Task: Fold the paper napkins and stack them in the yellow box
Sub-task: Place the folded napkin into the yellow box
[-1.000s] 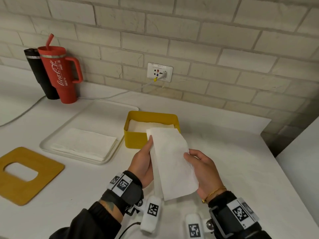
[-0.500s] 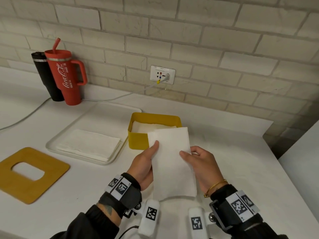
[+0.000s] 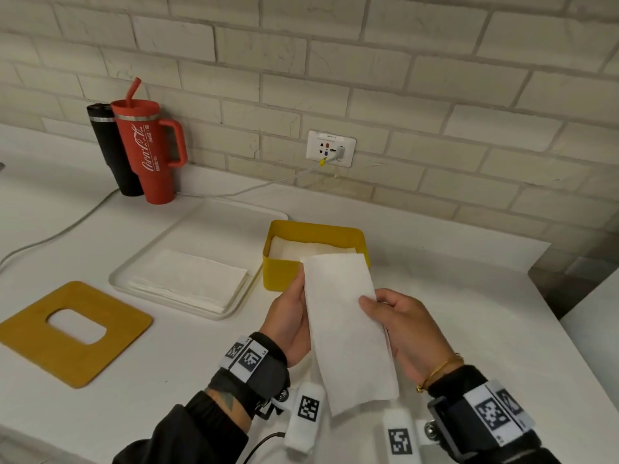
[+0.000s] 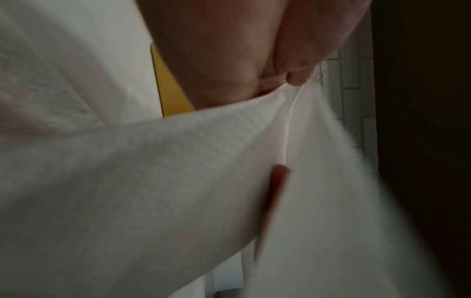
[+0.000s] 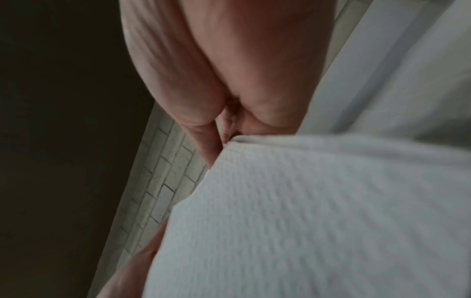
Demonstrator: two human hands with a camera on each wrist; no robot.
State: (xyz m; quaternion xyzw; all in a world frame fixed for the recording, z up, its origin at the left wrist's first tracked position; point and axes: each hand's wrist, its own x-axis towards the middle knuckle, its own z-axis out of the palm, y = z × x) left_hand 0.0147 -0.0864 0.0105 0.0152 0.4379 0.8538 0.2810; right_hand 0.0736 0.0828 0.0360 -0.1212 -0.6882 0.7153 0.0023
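I hold a white paper napkin (image 3: 345,326), folded into a long strip, above the counter in front of the yellow box (image 3: 281,272). My left hand (image 3: 291,313) grips its left edge and my right hand (image 3: 398,323) pinches its right edge. The napkin's far end overlaps the box's front right corner in the head view. White folded napkins (image 3: 301,246) lie inside the box. In the left wrist view the napkin (image 4: 178,181) fills the frame below my fingers (image 4: 295,74). The right wrist view shows the napkin (image 5: 305,211) beneath my hand.
A clear tray (image 3: 214,222) left of the box holds a stack of flat napkins (image 3: 191,279). A wooden board with a cut-out (image 3: 67,333) lies at the left. A red tumbler (image 3: 147,149) and black bottle (image 3: 110,145) stand by the brick wall; a cable (image 3: 60,232) runs across the counter.
The napkin has been straightened and narrowed into a neater strip between both hands. The hands stayed in front of the box, and the head view shifted slightly.
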